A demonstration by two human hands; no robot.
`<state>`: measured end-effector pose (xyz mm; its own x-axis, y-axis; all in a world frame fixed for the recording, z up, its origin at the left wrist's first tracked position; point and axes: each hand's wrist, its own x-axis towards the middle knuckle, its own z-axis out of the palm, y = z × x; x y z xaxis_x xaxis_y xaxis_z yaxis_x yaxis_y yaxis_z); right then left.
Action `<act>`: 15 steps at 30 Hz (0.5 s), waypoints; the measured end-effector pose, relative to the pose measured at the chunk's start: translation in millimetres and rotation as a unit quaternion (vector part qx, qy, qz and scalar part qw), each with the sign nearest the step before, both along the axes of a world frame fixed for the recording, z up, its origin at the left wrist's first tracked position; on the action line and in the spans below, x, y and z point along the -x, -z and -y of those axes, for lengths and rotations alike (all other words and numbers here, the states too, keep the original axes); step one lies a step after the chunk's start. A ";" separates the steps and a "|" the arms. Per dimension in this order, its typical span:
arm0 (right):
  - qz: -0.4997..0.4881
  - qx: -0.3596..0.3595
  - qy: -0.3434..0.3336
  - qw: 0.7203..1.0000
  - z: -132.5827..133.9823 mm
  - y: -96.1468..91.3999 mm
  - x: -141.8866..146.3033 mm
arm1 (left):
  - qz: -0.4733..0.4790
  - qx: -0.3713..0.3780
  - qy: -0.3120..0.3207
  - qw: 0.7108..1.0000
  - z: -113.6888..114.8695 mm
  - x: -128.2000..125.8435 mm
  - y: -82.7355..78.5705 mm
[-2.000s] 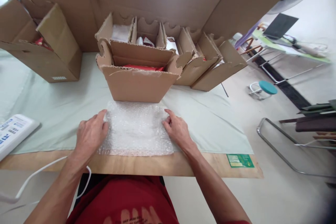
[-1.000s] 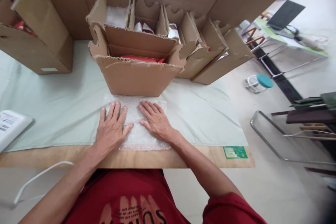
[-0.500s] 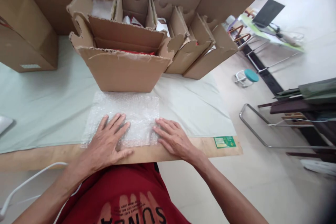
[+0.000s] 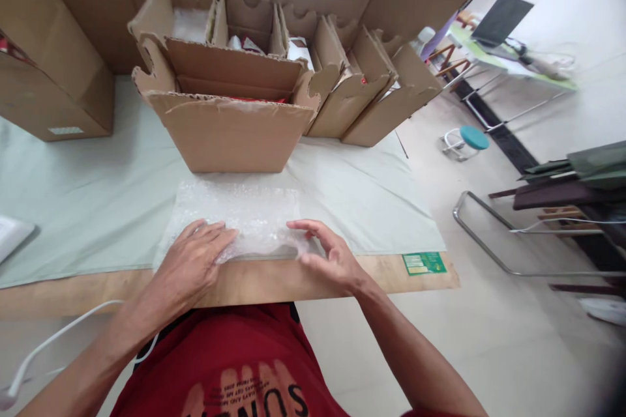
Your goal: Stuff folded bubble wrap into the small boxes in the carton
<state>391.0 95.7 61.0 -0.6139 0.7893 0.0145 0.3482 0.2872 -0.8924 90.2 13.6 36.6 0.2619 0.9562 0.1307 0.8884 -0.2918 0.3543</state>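
A sheet of clear bubble wrap (image 4: 254,212) lies on the pale green cloth, its near edge raised and buckled along the wooden table edge. My left hand (image 4: 198,260) rests over the sheet's left near part, fingers together on top and the thumb tucked out of sight by the lifted edge. At the right near corner is my right hand (image 4: 332,257), index finger stretched and thumb apart from it, the curled wrap edge between them. Just beyond the sheet stands an open cardboard bin (image 4: 239,137) with something red inside.
Several more cardboard bins (image 4: 372,98) line up behind, holding small packets. A large carton (image 4: 63,98) stands at the left, with a white object (image 4: 14,234) nearer. A green label (image 4: 424,263) is on the table edge. A stool (image 4: 473,137) and metal frame (image 4: 484,247) stand right.
My left hand's spread fingers have drawn together and its thumb has gone from sight. My right hand has turned from lying flat to thumb and fingers apart. The wrap's near edge has risen.
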 end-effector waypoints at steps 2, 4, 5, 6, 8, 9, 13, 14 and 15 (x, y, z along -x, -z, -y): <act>0.027 -0.023 -0.038 0.999 0.4 1.7 -3.5 | 0.006 0.022 0.005 1.000 -4.6 -0.7 -7.9; 0.037 -0.058 -0.026 0.997 0.4 6.2 -0.3 | 0.009 0.045 0.008 0.999 -10.8 -2.8 -18.0; 0.035 -0.068 -0.013 0.997 0.2 8.6 3.6 | 0.012 0.058 0.006 0.998 -14.1 -3.4 -23.1; 0.031 -0.070 -0.001 0.997 -0.4 10.5 8.5 | 0.018 0.071 0.004 0.997 -17.0 -3.0 -27.7; 0.025 -0.049 0.027 0.998 -2.2 12.4 18.1 | 0.031 0.094 -0.004 0.995 -20.3 2.8 -34.1; 0.023 -0.032 0.046 0.998 -3.4 12.5 21.7 | 0.038 0.102 -0.011 0.994 -20.2 8.5 -35.6; -0.004 0.022 0.126 0.992 -7.5 11.9 24.3 | 0.092 0.144 -0.083 0.982 -9.6 40.7 -34.1; -0.016 0.034 0.137 0.990 -8.3 12.5 23.3 | 0.117 0.156 -0.111 0.974 -6.0 46.9 -33.2; -0.026 0.047 0.144 0.988 -9.0 13.6 22.6 | 0.146 0.160 -0.144 0.966 -2.9 50.9 -32.6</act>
<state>368.4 104.7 47.5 -0.3637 0.9306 -0.0411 0.3572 0.0986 -0.9288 39.3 16.5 69.2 -0.0243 0.9875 -0.1558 0.7649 0.1187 0.6332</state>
